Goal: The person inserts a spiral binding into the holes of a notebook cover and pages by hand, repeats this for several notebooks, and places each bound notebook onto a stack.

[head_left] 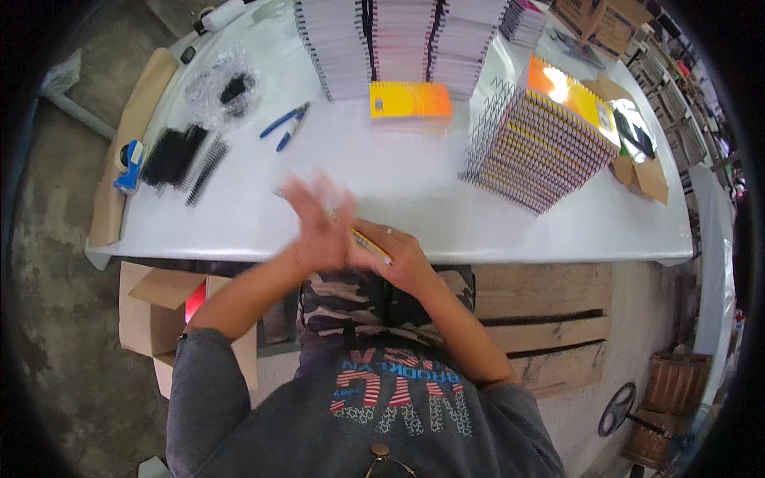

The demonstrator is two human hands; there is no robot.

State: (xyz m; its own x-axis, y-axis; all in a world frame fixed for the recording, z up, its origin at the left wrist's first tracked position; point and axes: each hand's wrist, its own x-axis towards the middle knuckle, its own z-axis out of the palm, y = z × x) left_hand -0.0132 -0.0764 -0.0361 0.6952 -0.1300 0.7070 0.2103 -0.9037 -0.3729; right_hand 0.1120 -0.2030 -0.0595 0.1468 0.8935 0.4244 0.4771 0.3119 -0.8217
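White bench (494,215) fills the upper half of the frame, standing on a grey concrete floor, with a wooden pallet wall at lower right. At the bench's near edge, centre frame, the person's two hands meet. The left hand (319,227) is blurred with motion, fingers spread and raised above the bench, palm pressed toward the other hand; it grips nothing that can be made out. The right hand (398,259) is curled around a thin yellow pencil-like stick (370,245), which pokes out toward the left hand, touching or just beside it.

Tall stacks of white-edged spiral notebooks (398,40) stand along the top centre, and a short pile with an orange and yellow cover (410,102) sits just in front of them. A slanting stack of spiral notebooks with an orange cover (542,135) leans at the upper right. Blue-handled pliers (284,125) lie left of centre. A heap of black spiral binding coils (183,155) rests at the left, near a blue tape dispenser (130,163) on the bench's left edge. An open cardboard box (159,307) sits on the floor at lower left.
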